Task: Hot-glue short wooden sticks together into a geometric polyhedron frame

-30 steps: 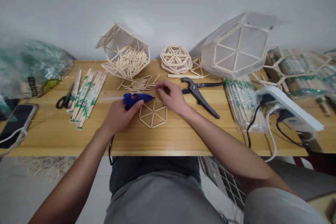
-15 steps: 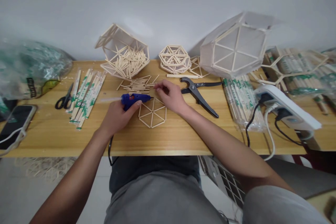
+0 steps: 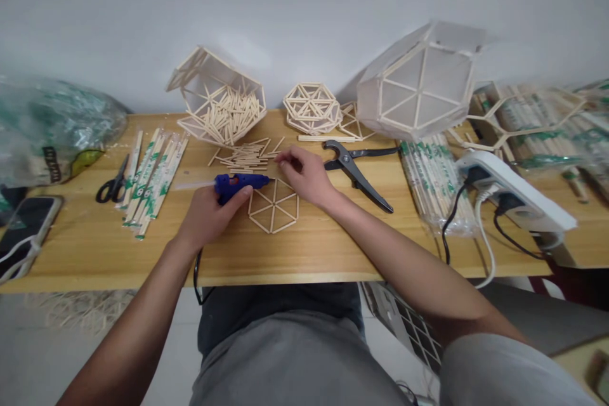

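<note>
My left hand (image 3: 205,212) is wrapped around a blue hot glue gun (image 3: 233,186), with a clear glue stick jutting from its back end. The gun's nozzle is at the upper corner of a hexagonal frame of short wooden sticks (image 3: 273,204) with spokes, lying flat on the table. Just right of the nozzle, my right hand (image 3: 307,174) has its thumb and fingers pinched together; whatever is between the tips is too small to make out. Behind both hands lies a loose pile of short sticks (image 3: 247,157).
A lattice bowl (image 3: 188,115) full of sticks and a smaller lattice piece (image 3: 311,106) stand along the wall. Pliers (image 3: 354,171), wrapped chopsticks (image 3: 431,181) and a power strip (image 3: 521,193) are on the right. Scissors (image 3: 113,187) and a phone (image 3: 28,228) lie left.
The whole view has shifted slightly to the left. Both hands, the glue gun and the hexagonal frame keep nearly the same positions relative to one another.
</note>
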